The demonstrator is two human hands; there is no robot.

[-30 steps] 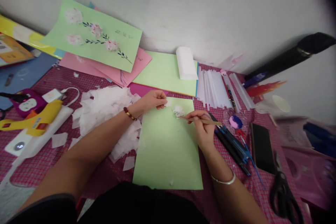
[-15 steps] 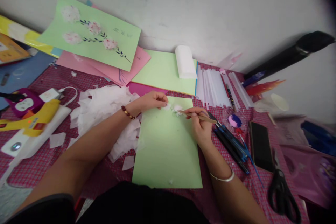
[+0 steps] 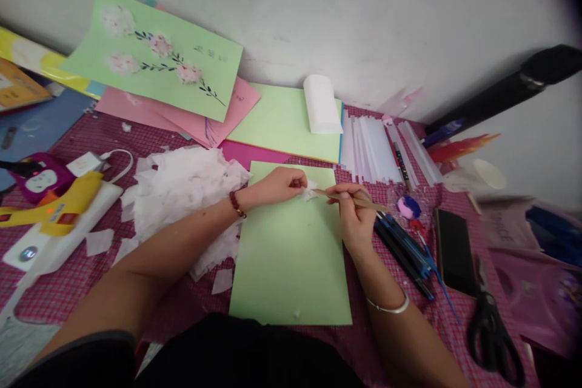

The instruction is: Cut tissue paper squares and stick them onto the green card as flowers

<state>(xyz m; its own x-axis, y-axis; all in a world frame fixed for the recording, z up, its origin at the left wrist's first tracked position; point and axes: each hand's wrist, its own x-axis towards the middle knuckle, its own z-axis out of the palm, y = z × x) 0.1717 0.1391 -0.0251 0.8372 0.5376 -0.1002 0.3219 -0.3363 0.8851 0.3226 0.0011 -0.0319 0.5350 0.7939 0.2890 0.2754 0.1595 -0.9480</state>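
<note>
A sheet of light green paper (image 3: pixel 291 267) lies before me, with a small cluster of crumpled white tissue (image 3: pixel 309 194) near its top. At the left of this cluster, the fingers of my left hand (image 3: pixel 287 185) are pinched on a bit of white tissue paper, mostly hidden by the fingers. My right hand (image 3: pixel 354 218) grips a thin tan wooden stick (image 3: pixel 334 195) like a pen, its tip touching the cluster. Left of the green sheet spreads a heap of white tissue squares (image 3: pixel 182 188), partly behind my left forearm.
A yellow glue gun (image 3: pixel 68 206) rests on a white power strip (image 3: pixel 86 236) at left. Right are pens (image 3: pixel 404 248), a phone (image 3: pixel 454 248) and black scissors (image 3: pixel 493 339). Behind lie glue sticks (image 3: pixel 368 148), a tissue pack (image 3: pixel 322 103) and a flower picture (image 3: pixel 168 54).
My left hand has moved right with its bit of tissue, up to the white cluster. My right hand and the stick have shifted slightly, the tip staying at the cluster.
</note>
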